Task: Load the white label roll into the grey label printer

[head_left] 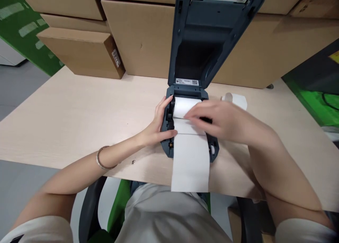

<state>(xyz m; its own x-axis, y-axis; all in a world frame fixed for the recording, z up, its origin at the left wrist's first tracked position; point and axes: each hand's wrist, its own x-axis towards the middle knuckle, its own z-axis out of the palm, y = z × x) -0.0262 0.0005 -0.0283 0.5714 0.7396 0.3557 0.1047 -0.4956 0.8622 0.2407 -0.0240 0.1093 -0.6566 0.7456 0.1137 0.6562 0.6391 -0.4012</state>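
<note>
A dark blue-grey label printer (167, 148) stands on the table with its lid (182, 41) raised. Inside sits a white label roll (185, 105); its label strip (190, 165) runs out over the front and hangs past the table edge. My left hand (156, 128) grips the printer's left side, index finger by the roll holder and thumb at the strip's left edge. Reaching in from the right, my right hand (217, 117), a little blurred, has its fingers closed on the label paper just below the roll. Its fingertips partly hide the roll's right side.
Behind the printer, large cardboard boxes (143, 41) form a wall, and a smaller carton (79, 52) stands at the back left. A curled piece of white paper (238, 101) lies right of the printer. A small dark scrap (133, 162) rests near the table's (79, 123) front edge.
</note>
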